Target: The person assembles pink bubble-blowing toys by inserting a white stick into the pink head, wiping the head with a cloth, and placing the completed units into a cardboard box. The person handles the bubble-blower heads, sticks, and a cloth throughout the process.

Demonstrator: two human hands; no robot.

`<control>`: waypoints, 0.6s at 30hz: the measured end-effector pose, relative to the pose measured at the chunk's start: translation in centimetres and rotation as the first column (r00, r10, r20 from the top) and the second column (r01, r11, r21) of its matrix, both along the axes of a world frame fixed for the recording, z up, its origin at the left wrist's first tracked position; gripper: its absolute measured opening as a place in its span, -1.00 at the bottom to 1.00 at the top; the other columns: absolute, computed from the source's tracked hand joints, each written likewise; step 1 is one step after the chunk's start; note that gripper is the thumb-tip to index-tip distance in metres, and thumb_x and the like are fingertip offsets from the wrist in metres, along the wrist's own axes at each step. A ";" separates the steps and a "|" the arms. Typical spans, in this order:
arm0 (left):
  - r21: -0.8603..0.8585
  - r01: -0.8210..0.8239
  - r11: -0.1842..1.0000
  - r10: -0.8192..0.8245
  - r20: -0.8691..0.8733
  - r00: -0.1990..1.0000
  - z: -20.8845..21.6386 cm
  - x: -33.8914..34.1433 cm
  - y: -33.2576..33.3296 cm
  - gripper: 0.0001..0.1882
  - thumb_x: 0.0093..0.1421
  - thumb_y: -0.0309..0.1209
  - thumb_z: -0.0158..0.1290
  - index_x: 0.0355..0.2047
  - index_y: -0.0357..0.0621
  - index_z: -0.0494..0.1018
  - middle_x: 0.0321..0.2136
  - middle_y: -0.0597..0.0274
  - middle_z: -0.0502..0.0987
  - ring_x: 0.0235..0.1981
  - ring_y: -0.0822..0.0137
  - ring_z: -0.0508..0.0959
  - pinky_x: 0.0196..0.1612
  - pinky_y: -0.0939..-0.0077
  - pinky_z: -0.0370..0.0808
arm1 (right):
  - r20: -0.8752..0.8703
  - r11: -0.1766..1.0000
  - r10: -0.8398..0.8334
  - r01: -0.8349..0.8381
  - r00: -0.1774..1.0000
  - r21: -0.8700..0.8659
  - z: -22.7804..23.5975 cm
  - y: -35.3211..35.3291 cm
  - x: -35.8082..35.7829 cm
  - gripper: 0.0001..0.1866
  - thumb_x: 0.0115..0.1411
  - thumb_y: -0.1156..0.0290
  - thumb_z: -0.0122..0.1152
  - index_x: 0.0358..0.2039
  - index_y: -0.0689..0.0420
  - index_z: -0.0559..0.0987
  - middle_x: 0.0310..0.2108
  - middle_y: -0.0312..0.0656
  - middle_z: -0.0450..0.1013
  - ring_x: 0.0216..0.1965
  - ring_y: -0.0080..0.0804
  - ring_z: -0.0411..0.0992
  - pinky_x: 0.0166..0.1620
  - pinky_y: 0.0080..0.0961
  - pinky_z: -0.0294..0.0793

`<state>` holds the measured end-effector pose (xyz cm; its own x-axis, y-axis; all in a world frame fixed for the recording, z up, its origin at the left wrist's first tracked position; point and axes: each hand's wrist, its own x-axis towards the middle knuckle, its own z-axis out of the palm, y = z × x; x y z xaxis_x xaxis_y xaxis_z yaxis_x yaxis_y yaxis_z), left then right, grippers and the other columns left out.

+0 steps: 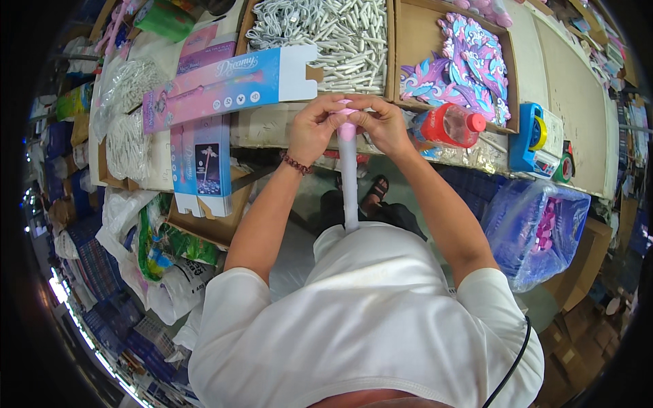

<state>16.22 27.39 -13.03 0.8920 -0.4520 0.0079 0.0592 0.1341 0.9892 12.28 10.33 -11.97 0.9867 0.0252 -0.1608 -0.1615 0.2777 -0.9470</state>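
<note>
A long white tube (349, 177) with a pink end piece (347, 131) runs from my hands down toward my shirt. My left hand (314, 129) pinches the pink end from the left, and my right hand (383, 124) pinches it from the right, the fingertips of both meeting at its top. Part of the pink piece is hidden behind the fingers. Just beyond my hands is a cardboard box of white stick-like pieces (354, 58). To its right, another box holds pink, blue and purple wing-shaped pieces (476, 68).
Printed pink-and-blue cartons (224, 88) lie at the left, near bundles of white cables (128, 143). A red-capped bottle (452, 126) lies right of my hands, with a blue tape dispenser (530, 139) farther right. A plastic-lined blue bin (534, 231) stands below the table edge.
</note>
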 end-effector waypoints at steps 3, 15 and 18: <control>0.030 -0.011 1.000 0.011 -0.005 1.000 -1.9 -1.6 -0.5 -0.82 0.21 -0.62 0.05 -0.17 -0.26 0.48 -0.02 0.17 0.46 -0.12 0.36 0.52 -0.11 0.53 0.55 | -0.002 1.000 -0.017 0.017 1.000 -0.006 -2.3 -0.5 -1.7 -0.84 0.21 0.52 0.18 -0.18 0.20 0.60 0.03 -0.16 0.43 -0.18 -0.44 0.49 -0.24 -0.53 0.59; 0.100 -0.010 0.995 0.019 -0.092 0.996 -1.6 -5.6 -0.8 -0.86 0.24 -0.55 0.05 -0.19 -0.25 0.48 -0.03 0.17 0.45 -0.15 0.34 0.54 -0.24 0.50 0.61 | -0.009 0.999 -0.003 0.004 1.000 0.051 -3.6 -0.9 -4.9 -0.83 0.19 0.58 0.18 -0.19 0.28 0.60 0.02 -0.05 0.41 -0.19 -0.44 0.49 -0.29 -0.56 0.56; 0.100 0.022 0.995 -0.016 -0.063 0.998 -1.5 -5.5 -0.7 -0.87 0.24 -0.55 0.05 -0.20 -0.26 0.48 -0.02 0.16 0.44 -0.14 0.34 0.54 -0.23 0.49 0.61 | -0.020 0.998 -0.003 0.004 1.000 0.068 -3.7 -1.2 -5.3 -0.83 0.19 0.58 0.18 -0.20 0.28 0.60 0.02 -0.06 0.42 -0.23 -0.45 0.50 -0.32 -0.54 0.58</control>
<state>10.73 26.66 -14.58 0.8806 -0.4645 -0.0933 0.1224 0.0326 0.9919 6.98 9.17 -15.65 0.9834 0.0336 -0.1786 -0.1792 0.3422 -0.9224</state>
